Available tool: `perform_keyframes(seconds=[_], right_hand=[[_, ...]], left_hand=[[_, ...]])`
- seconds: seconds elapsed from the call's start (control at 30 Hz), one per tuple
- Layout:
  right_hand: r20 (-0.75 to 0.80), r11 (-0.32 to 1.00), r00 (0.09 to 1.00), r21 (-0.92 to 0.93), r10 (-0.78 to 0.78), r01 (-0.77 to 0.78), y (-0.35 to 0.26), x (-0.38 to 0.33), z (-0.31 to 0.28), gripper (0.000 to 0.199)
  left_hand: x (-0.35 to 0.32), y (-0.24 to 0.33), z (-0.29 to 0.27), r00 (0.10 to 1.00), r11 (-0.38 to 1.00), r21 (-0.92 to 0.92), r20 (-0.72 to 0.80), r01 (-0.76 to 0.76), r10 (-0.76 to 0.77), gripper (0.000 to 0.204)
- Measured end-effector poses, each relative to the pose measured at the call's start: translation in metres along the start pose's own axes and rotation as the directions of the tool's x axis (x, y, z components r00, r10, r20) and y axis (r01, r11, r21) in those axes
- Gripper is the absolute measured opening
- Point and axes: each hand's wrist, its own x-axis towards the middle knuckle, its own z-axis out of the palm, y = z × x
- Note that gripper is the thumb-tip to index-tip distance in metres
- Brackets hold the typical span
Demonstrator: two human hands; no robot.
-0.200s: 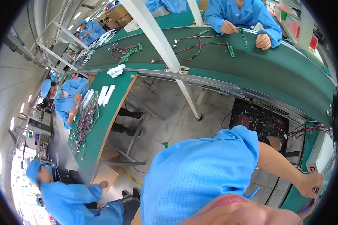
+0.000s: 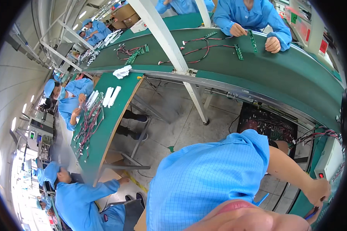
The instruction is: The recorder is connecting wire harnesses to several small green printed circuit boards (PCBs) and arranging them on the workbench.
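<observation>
My right arm reaches from a blue short sleeve to the right edge of the view. Over the bench edge, my right hand (image 2: pixel 317 191) has its fingers curled and pressed together. Whatever they pinch is too small and too close to the dark rim to make out. Just below it, part of my left hand (image 2: pixel 315 218) shows, its fingers hidden, with a thin dark blue strip (image 2: pixel 310 215) against it. A white box with a red lit switch (image 2: pixel 321 175) stands beside my right hand on the green bench (image 2: pixel 318 149). Red and black wires (image 2: pixel 316 134) run behind the box.
A dark tray (image 2: pixel 266 129) of boards and wires sits low near my knee. A green conveyor (image 2: pixel 219 63) carries circuit boards with cables; a person across it holds a board (image 2: pixel 252 41). Left, a person handles cables (image 2: pixel 89 129) at a side table (image 2: pixel 117 106). Another person (image 2: pixel 85 196) bends lower left.
My right hand has turned and shifted slightly, its fingers now pointing lower. The person at the lower left has leaned right, with an arm stretched out. The whole view has shifted a little.
</observation>
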Motion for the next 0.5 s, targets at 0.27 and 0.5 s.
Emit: perform_keyframes(seconds=[0.27, 0.5], right_hand=[[-0.047, 0.995, 0.997, 0.079, -0.057, 0.06, 0.022, 0.009, 0.035, 0.025], [-0.054, 0.95, 0.996, 0.302, -0.064, 0.078, 0.064, 0.014, 0.046, 0.024]], left_hand=[[0.005, 0.007, 0.016, 0.937, 0.902, 0.281, 0.028, 0.327, -0.349, 0.024], [0.0, 0.007, 0.008, 0.991, 0.909, 0.417, 0.126, -0.019, -0.037, 0.023]])
